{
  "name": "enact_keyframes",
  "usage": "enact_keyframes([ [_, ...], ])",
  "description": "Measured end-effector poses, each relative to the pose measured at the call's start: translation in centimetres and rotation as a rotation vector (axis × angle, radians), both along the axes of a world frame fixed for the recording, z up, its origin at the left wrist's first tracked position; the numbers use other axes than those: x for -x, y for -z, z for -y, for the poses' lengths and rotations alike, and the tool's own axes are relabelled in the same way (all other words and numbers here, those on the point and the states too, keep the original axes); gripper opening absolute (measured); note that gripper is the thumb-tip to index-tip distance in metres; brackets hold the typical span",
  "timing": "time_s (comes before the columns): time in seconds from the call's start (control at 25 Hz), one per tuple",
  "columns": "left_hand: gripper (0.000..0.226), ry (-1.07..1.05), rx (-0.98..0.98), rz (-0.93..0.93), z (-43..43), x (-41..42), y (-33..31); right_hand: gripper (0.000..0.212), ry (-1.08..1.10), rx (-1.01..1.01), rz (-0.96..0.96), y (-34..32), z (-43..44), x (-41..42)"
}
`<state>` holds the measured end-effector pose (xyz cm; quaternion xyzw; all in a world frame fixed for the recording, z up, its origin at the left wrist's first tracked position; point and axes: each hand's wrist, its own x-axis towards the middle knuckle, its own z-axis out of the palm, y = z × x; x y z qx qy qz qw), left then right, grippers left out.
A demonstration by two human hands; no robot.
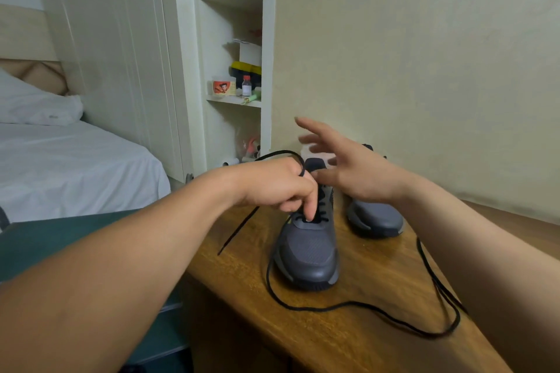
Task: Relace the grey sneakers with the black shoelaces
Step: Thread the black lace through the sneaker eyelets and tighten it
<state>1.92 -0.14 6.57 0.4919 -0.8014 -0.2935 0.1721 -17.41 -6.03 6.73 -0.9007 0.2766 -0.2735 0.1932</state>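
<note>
Grip of left hand (272, 188) pinches black shoelace (239, 228); right hand (354, 169) splayed.

Wooden table (363, 348) — 2 grey sneakers (309, 254), loose black shoelace (342, 305)

The table (372, 269) under the near grey sneaker (309, 251) is varnished wood, faintly glossy, with the grain showing. That sneaker's upper looks like matt mesh cloth. The black shoelace (315, 309) before it is matt cord.
</note>
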Motion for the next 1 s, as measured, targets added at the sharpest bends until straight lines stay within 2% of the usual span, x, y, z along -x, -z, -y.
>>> enact_keyframes([
  [0.04,0.034,0.055,-0.054,0.015,0.0,0.4,-0.1,0.077,-0.037,0.000,-0.068,-0.5,-0.1,-0.3],
  [0.12,0.037,0.133,-0.136,0.047,0.2,1.0,-0.1,0.062,-0.127,-0.071,-0.169,-0.9,0.1,-0.8],
  [0.16,0.038,0.138,-0.151,0.043,0.3,1.0,-0.1,0.048,-0.131,-0.119,-0.137,-0.8,0.0,-0.7],
  [0.24,0.039,0.113,-0.138,0.002,0.5,0.7,0.0,0.026,-0.101,-0.221,0.047,-0.3,-0.1,0.0],
  [0.28,0.039,0.100,-0.125,-0.025,0.5,0.6,0.0,0.027,-0.092,-0.239,0.122,0.0,-0.2,0.3],
  [0.32,0.038,0.095,-0.122,-0.051,0.6,0.5,0.1,0.038,-0.086,-0.213,0.150,0.0,-0.2,0.4],
  [0.4,0.037,0.130,-0.170,-0.068,0.8,0.7,-0.1,0.067,-0.106,-0.124,0.022,-0.9,-0.5,0.2],
  [0.44,0.037,0.165,-0.210,-0.067,0.9,0.7,-0.4,0.067,-0.136,-0.119,-0.064,-1.4,-0.5,0.0],
  [0.52,0.039,0.221,-0.275,-0.105,1.0,0.2,-1.0,0.041,-0.157,-0.147,-0.090,-1.5,0.0,0.2],
  [0.6,0.042,0.218,-0.288,-0.213,1.1,-0.6,-1.2,0.020,-0.120,-0.253,0.095,-1.0,0.1,1.0],
  [0.68,0.042,0.172,-0.283,-0.310,1.1,-0.8,-1.1,0.028,-0.095,-0.325,0.255,-0.3,0.3,1.5],
  [0.72,0.042,0.164,-0.301,-0.324,1.2,-0.6,-1.1,0.041,-0.088,-0.282,0.240,-0.4,0.2,1.4],
  [0.8,0.045,0.207,-0.367,-0.286,1.2,0.1,-1.2,0.059,-0.144,-0.247,0.067,-1.1,-0.1,0.8],
  [0.88,0.046,0.269,-0.416,-0.247,1.2,0.1,-1.6,0.041,-0.197,-0.280,-0.022,-1.5,-0.1,0.4],
  [0.96,0.046,0.279,-0.411,-0.263,1.4,-0.5,-1.8,0.018,-0.177,-0.319,0.091,-1.4,0.3,0.6],
  [1.0,0.047,0.257,-0.395,-0.285,1.5,-1.0,-1.9,0.017,-0.159,-0.337,0.162,-1.3,0.6,0.8],
])
